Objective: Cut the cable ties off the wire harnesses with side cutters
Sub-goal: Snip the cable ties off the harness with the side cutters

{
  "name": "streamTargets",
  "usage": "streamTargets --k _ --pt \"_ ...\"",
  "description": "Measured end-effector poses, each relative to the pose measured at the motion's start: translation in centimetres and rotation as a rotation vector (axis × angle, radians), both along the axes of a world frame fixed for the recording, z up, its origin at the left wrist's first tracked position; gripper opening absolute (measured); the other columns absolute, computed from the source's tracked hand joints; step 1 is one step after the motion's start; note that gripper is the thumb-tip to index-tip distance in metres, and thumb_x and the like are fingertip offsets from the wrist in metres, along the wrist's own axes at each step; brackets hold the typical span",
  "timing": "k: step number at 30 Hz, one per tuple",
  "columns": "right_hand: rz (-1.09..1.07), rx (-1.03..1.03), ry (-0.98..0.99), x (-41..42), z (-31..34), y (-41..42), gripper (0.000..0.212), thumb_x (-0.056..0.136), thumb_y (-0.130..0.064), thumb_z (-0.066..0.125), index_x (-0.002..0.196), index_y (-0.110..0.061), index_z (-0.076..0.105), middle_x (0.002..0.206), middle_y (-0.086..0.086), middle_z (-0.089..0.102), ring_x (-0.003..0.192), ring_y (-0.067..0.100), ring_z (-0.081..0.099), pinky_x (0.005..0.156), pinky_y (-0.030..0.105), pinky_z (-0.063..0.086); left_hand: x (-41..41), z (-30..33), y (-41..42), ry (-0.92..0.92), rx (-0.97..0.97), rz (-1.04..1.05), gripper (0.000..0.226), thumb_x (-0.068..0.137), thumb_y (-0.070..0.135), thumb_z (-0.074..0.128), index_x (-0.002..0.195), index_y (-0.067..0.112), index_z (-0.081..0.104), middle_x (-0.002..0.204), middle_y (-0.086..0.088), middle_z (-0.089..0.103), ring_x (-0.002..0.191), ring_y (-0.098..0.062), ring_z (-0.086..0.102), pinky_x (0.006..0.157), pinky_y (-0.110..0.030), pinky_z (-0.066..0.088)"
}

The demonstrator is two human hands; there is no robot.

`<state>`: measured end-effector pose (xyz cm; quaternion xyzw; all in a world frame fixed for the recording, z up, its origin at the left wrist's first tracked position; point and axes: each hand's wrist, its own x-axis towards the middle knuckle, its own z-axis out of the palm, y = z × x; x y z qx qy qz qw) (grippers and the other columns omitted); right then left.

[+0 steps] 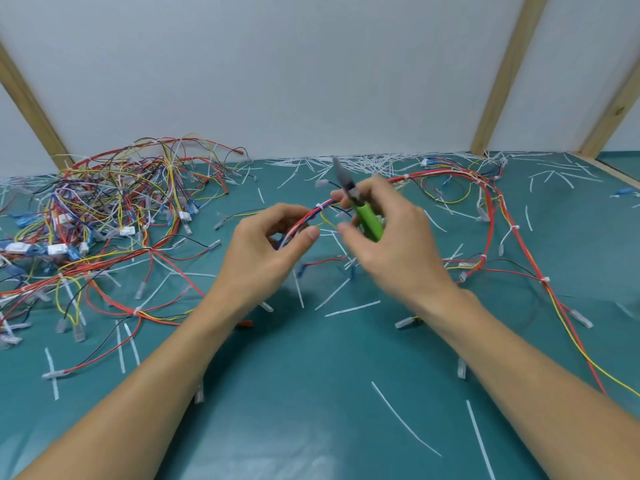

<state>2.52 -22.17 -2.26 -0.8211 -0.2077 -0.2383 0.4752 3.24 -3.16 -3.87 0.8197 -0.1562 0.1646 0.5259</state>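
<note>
My left hand (266, 247) pinches a bundle of red, blue and white wires of a wire harness (491, 216) just above the teal table. A white cable tie (321, 208) wraps that bundle close to my left fingertips. My right hand (388, 230) grips green-handled side cutters (363, 213), whose grey jaws point up and away from me, above the bundle. The harness runs off to the right in a long red loop with more white ties on it.
A large tangle of harnesses (104, 209) fills the table's left side. Cut white tie pieces (353, 308) lie scattered over the teal mat, thickest along the back wall (374, 161). Wooden frame posts (502, 77) stand at the back.
</note>
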Motion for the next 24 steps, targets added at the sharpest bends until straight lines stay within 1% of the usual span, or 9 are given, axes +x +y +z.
streamTargets --k 3,5,8,11,13,15,17,21,24 --pt "0.016 -0.093 0.062 0.3 -0.5 0.0 0.026 0.087 -0.024 0.076 0.104 -0.03 0.057 0.094 -0.009 0.071 0.08 0.022 0.066 0.075 0.049 0.056 0.3 0.9 -0.1 0.301 -0.268 -0.262 0.038 0.084 0.021 0.045 0.114 0.011 0.066 0.098 -0.006 0.077 0.088 -0.022 0.072 0.073 -0.032 0.053" --pt "-0.025 -0.092 0.044 0.5 -0.3 -0.4 0.027 0.086 -0.03 0.078 0.104 -0.027 0.058 0.091 -0.014 0.069 0.079 0.02 0.064 0.075 0.049 0.055 0.2 1.2 0.3 0.357 -0.335 -0.389 0.05 0.081 0.019 0.035 0.121 0.009 0.065 0.11 -0.012 0.075 0.088 -0.028 0.07 0.071 -0.03 0.052" --pt "-0.05 -0.11 0.017 0.7 0.2 -1.0 0.028 0.084 -0.037 0.075 0.103 -0.028 0.058 0.083 -0.023 0.064 0.077 0.013 0.059 0.074 0.05 0.054 -0.1 1.3 0.8 0.267 -0.21 -0.444 0.059 0.083 0.005 0.03 0.129 0.019 0.064 0.121 -0.005 0.072 0.085 -0.025 0.07 0.066 -0.031 0.05" --pt "0.058 -0.156 0.047 0.7 0.2 -1.1 0.03 0.081 -0.037 0.073 0.101 -0.035 0.051 0.104 -0.014 0.072 0.078 0.016 0.062 0.076 0.049 0.054 -0.4 0.6 0.0 0.22 -0.065 -0.381 0.07 0.073 -0.001 0.036 0.134 0.03 0.055 0.107 0.006 0.076 0.077 -0.012 0.068 0.064 -0.025 0.047" --pt "0.127 -0.19 0.079 0.6 0.0 -0.9 0.03 0.082 -0.035 0.077 0.099 -0.036 0.053 0.094 -0.012 0.07 0.075 0.017 0.061 0.075 0.048 0.054 -0.8 -0.2 -0.7 0.15 0.054 -0.345 0.062 0.08 -0.002 0.037 0.131 0.03 0.05 0.1 0.012 0.075 0.078 -0.008 0.063 0.071 -0.022 0.047" --pt "0.133 -0.211 0.105 0.8 -0.1 -0.9 0.03 0.081 -0.035 0.079 0.099 -0.033 0.055 0.081 -0.009 0.065 0.073 0.019 0.06 0.074 0.049 0.053 -1.0 -1.0 -0.9 0.053 0.206 -0.291 0.051 0.091 0.002 0.043 0.133 0.031 0.048 0.105 0.019 0.071 0.082 -0.02 0.065 0.076 -0.033 0.052" --pt "0.138 -0.171 0.139 0.9 0.1 -1.1 0.033 0.077 -0.037 0.081 0.099 -0.033 0.056 0.087 -0.007 0.069 0.073 0.018 0.059 0.076 0.05 0.053 -0.9 -1.2 -0.8 0.006 0.304 -0.236 0.056 0.093 0.005 0.049 0.138 0.039 0.045 0.108 0.02 0.069 0.084 -0.031 0.065 0.079 -0.044 0.054" --pt "0.187 -0.092 0.189 0.2 0.3 -0.7 0.032 0.082 -0.028 0.082 0.094 -0.03 0.053 0.103 0.005 0.072 0.073 0.023 0.058 0.077 0.05 0.053 -0.9 -1.0 -0.8 0.01 0.28 -0.197 0.058 0.086 0.024 0.045 0.139 0.04 0.03 0.096 0.009 0.066 0.083 -0.028 0.06 0.081 -0.05 0.052" --pt "0.153 0.077 0.155 -0.6 0.4 0.3 0.026 0.085 -0.033 0.076 0.095 -0.019 0.057 0.1 -0.005 0.074 0.077 0.025 0.064 0.076 0.045 0.053 -0.9 -1.1 -1.0 0.008 0.225 -0.221 0.061 0.077 0.009 0.046 0.13 0.028 0.025 0.099 0.012 0.063 0.082 -0.023 0.06 0.076 -0.046 0.052"
